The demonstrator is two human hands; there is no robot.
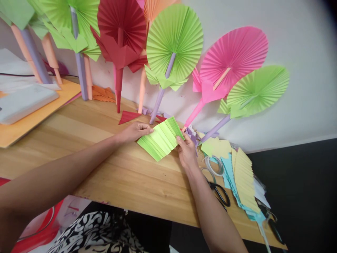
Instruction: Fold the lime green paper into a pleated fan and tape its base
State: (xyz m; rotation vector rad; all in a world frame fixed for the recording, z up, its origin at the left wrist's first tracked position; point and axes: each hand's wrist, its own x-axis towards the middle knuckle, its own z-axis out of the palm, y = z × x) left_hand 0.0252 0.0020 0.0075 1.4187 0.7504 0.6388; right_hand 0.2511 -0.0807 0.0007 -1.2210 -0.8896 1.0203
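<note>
A light green sheet of paper (160,139), pleated like an accordion, lies on the wooden table (105,165). My left hand (135,130) pinches its upper left edge. My right hand (186,150) grips its right edge with fingers curled over the folds. Both hands hold the sheet slightly stretched between them.
Paper fans on rolled stems lean on the wall: green (174,42), pink (233,58), red (121,26), another green (256,89). At the right lie yellow pleated paper (244,179), teal paper, black scissors (219,193) and tape rolls (213,165). An orange board (31,119) with white sheets sits left.
</note>
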